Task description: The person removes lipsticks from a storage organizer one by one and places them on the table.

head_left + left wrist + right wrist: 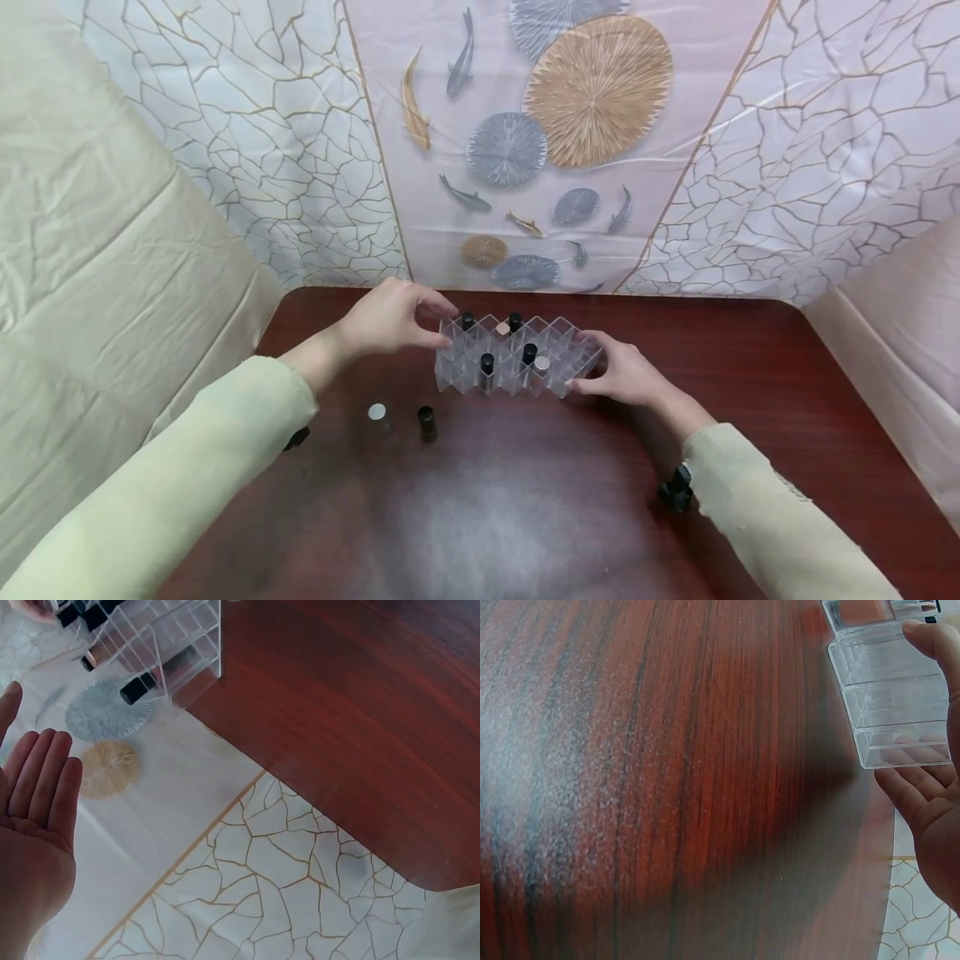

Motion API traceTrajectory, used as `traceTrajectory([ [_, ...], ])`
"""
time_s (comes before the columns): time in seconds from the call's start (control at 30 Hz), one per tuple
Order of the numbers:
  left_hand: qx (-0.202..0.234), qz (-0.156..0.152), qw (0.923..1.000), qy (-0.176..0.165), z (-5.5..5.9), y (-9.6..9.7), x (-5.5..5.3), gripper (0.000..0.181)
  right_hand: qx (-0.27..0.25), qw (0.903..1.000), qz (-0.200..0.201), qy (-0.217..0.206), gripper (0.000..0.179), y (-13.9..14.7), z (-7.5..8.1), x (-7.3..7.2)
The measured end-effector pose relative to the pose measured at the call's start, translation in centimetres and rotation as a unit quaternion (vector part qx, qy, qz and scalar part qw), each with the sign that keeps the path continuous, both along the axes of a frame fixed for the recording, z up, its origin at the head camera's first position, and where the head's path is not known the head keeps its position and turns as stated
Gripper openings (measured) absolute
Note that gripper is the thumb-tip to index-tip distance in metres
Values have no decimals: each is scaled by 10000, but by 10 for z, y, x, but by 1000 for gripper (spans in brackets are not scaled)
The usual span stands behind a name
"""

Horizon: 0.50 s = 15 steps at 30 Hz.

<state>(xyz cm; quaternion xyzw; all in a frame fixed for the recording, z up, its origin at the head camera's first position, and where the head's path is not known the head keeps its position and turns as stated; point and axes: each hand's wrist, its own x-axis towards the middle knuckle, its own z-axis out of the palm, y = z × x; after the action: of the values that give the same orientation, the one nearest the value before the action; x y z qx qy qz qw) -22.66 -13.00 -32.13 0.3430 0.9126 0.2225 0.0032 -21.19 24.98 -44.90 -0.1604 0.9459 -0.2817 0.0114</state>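
Observation:
A clear acrylic lipstick organizer (517, 358) with diamond-shaped compartments is near the table's back edge. Several small cosmetic tubes are in it, most with black caps (487, 363), one with a white cap (542, 364). My right hand (626, 371) grips the organizer's right end, its thumb on one side and fingers on the other, as the right wrist view also shows. Close to the left end is my left hand (390, 317). In the left wrist view its fingers (46, 776) are straight and appear apart from the organizer (161, 649).
On the dark red-brown table (480, 517), a white-capped tube (378, 414) and a black-capped tube (427, 422) stand front left of the organizer. Behind the table hangs a patterned cloth (525, 233). Pale cloth (112, 217) borders the left side.

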Motion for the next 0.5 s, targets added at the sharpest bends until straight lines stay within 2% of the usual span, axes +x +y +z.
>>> traceTrajectory([
  [0.27, 75, 286, 9993, -239, -3, 4, -24, 52, 28, 10000, 37, -38, 94, -1, 3, 1],
  [0.5, 246, 336, 9981, -453, -4, 3, -41, 56, 92, 10000, 16, -19, 93, -1, 4, 1],
])
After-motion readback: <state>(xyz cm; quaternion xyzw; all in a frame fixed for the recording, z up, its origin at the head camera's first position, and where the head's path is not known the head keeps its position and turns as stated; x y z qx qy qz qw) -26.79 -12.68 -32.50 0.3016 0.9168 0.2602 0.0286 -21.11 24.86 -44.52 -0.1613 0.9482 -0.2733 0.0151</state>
